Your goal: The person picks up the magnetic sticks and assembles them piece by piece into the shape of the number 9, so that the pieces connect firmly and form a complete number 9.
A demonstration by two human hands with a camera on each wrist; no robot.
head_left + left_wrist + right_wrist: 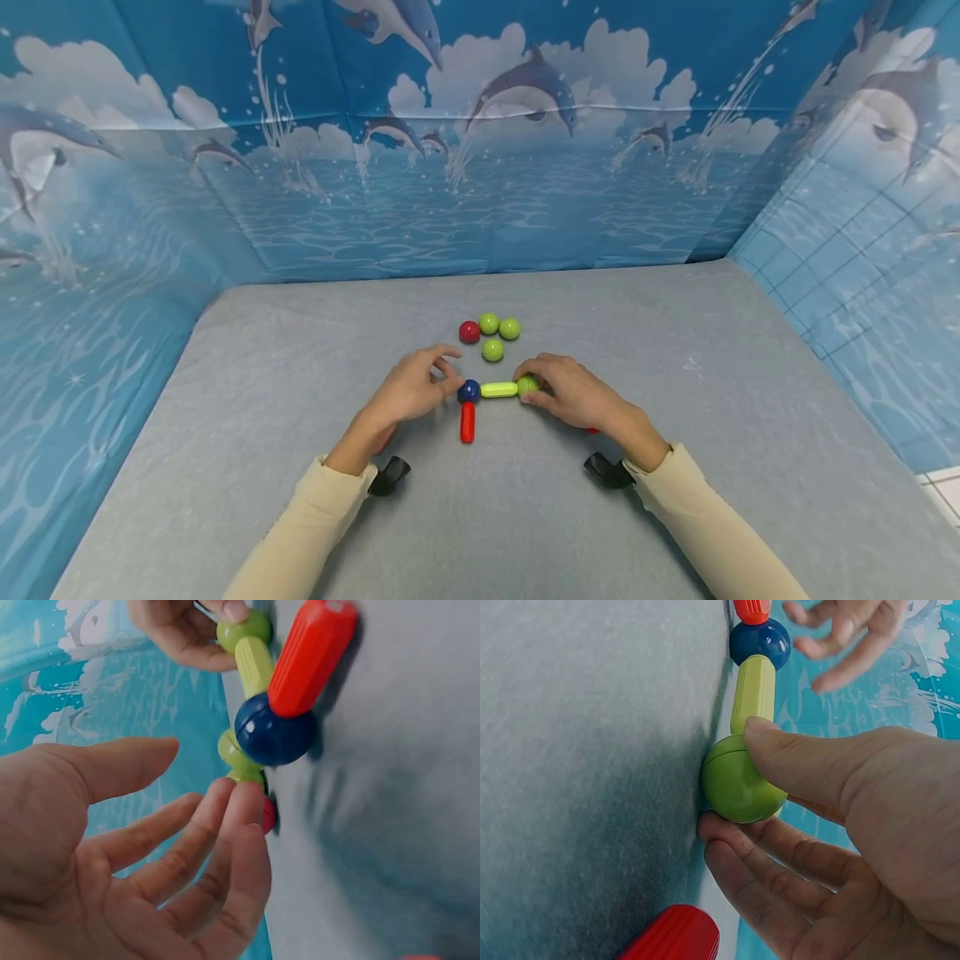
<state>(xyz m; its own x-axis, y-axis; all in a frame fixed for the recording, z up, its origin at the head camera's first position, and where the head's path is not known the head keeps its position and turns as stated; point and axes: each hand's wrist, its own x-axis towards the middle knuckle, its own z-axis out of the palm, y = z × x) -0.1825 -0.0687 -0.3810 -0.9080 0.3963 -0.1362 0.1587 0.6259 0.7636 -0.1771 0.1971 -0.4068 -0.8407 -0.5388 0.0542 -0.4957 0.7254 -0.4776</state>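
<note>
A blue ball joins a red ribbed stick and a yellow-green ribbed stick into a corner shape on the grey surface. At the far end of the yellow-green stick is a green ball. My right hand grips this green ball between thumb and fingers. Beside the blue ball, my left hand has its fingers spread and loosely bent. In the left wrist view nothing lies between the left thumb and fingers, and the blue ball sits beyond them.
Behind the hands a red ball lies with three loose green balls. Another red stick lies near the right hand, and a reddish stick shows partly beneath the left wrist. Dolphin-print curtains border the grey tabletop.
</note>
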